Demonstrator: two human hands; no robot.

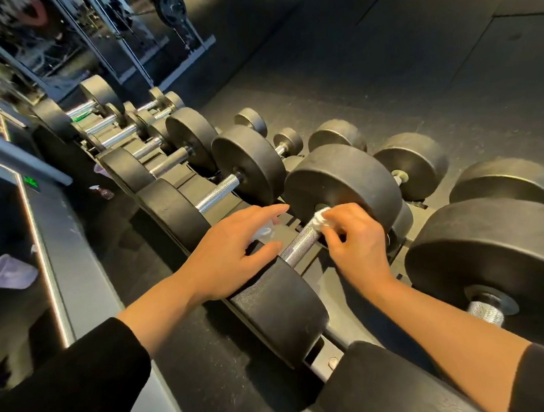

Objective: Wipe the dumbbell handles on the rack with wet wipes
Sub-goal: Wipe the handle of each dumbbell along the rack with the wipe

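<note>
your right hand pinches a small crumpled white wet wipe w/ curled fingers, pressing it on the far end of the knurled chrome handle of a black round-headed dumbbell, right where the handle meets the far head. your left hand hovers just beside it over the near head, fingers spread and relaxed, thumb by the handle (something pale sits under the fingers, can't tell what it is or if you hold it). the dumbbell lies in the black metal rack, btw more black dumbbells w/ chrome handles, e.g. the next one over. black sleeves cover both forearms partway. a purple cup-like thing sits at far left, blurred.
</note>
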